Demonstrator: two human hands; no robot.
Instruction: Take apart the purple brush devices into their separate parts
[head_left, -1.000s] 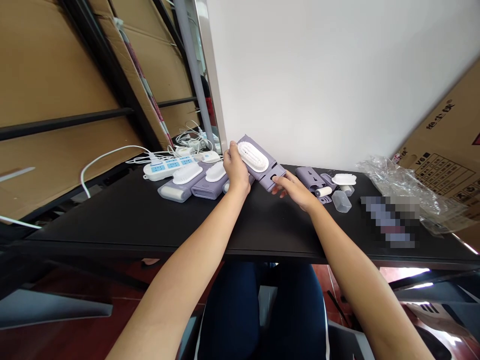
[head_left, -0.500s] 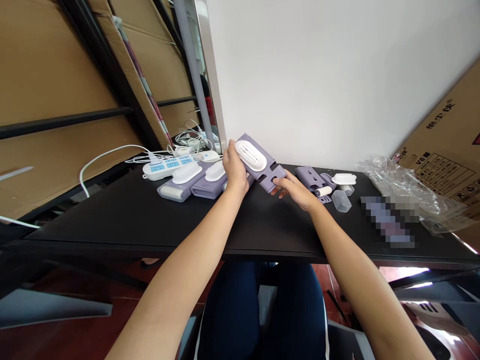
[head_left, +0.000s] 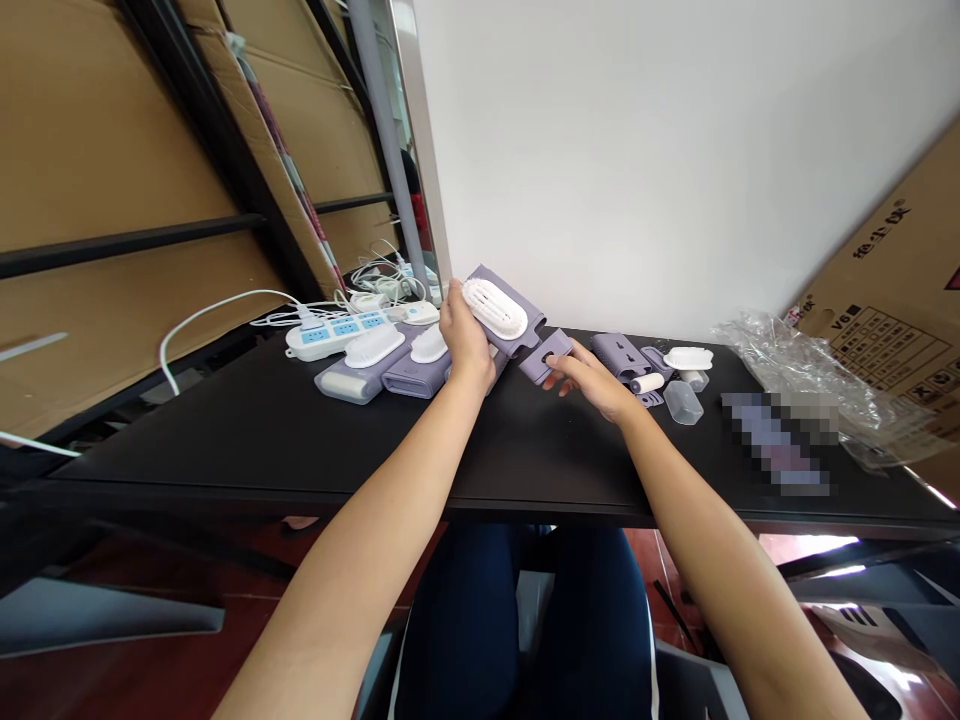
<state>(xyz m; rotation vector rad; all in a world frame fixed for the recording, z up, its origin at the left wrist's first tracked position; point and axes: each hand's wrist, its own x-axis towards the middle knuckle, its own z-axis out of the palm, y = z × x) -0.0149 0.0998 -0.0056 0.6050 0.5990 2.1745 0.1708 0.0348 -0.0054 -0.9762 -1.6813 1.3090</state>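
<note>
My left hand point(head_left: 466, 340) is wrapped round a purple plastic housing point(head_left: 526, 297) with a white oval brush point(head_left: 495, 308) on its face. The housing is tilted above the table, its lower end toward my right hand point(head_left: 585, 380). Pinched in my right fingers is a purple end cap point(head_left: 546, 357), just off that lower end; whether the two still touch is hard to tell. Left of my left hand lie similar purple units, one with a white oval brush point(head_left: 375, 345) on top and a clear cover point(head_left: 349, 387) at its end.
Right of my right hand lie a purple housing point(head_left: 619, 355), a white roller point(head_left: 646, 382), a white oval piece point(head_left: 688, 357) and a clear cup point(head_left: 682, 402). A power strip point(head_left: 345, 328) with cables stands at the back left. Crumpled clear plastic point(head_left: 795, 370) lies before a cardboard box point(head_left: 892, 290).
My left hand has drawn the housing slightly up and left, away from the end cap. The connecting part between them no longer shows. My right hand has barely moved.
</note>
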